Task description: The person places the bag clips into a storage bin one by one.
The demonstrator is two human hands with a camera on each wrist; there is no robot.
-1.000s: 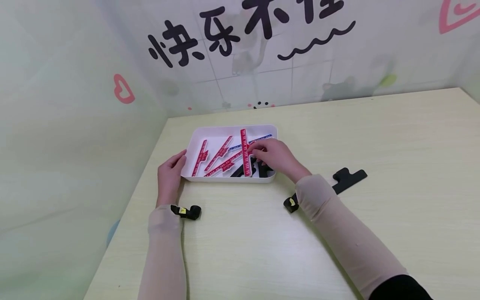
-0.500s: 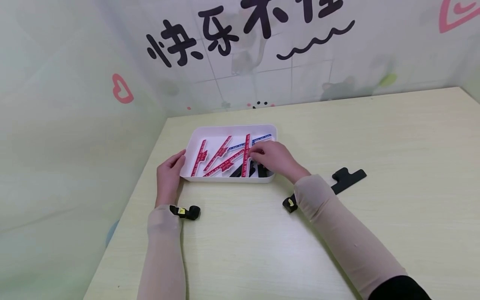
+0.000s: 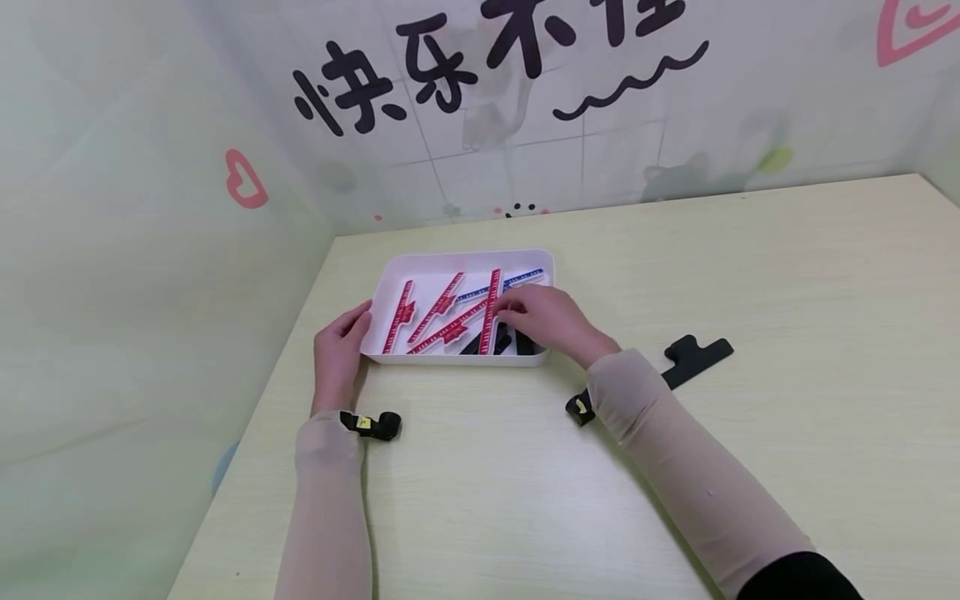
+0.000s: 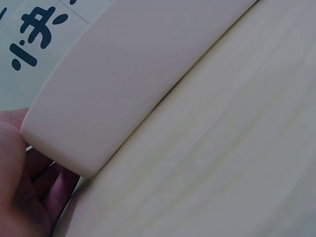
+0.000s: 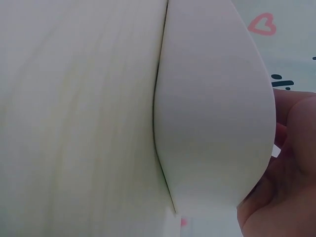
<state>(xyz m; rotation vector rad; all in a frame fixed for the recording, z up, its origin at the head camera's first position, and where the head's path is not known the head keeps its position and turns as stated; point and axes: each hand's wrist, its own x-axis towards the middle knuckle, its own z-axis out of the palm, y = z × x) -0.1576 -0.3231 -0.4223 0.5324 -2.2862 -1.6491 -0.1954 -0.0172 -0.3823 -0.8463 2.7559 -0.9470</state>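
In the head view a white tray [image 3: 450, 360] holds several red clips with printed strips, a blue clip [image 3: 474, 294] and some black clips [image 3: 472, 343]. My left hand [image 3: 336, 358] grips the tray's left end, thumb by the rim. The left wrist view shows its fingers [image 4: 54, 187] against the tray's outer side. Over the tray's right part, my right hand [image 3: 551, 318] pinches a red clip [image 3: 490, 312] at its middle tab. That clip lies across or just above the others; contact cannot be made out. The tray wall hides the clip in the right wrist view.
Right of the tray a black clip [image 3: 697, 360] lies on the pale wooden table [image 3: 480, 483], partly behind my right sleeve [image 3: 675, 450]. Small black cameras sit at both wrists. A printed curtain [image 3: 480, 183] borders the table at the back and left.
The red clip in my right hand has come down a little and tilted, its top end leaning right and its lower end shifting left. My left hand and the tray stay nearly still.
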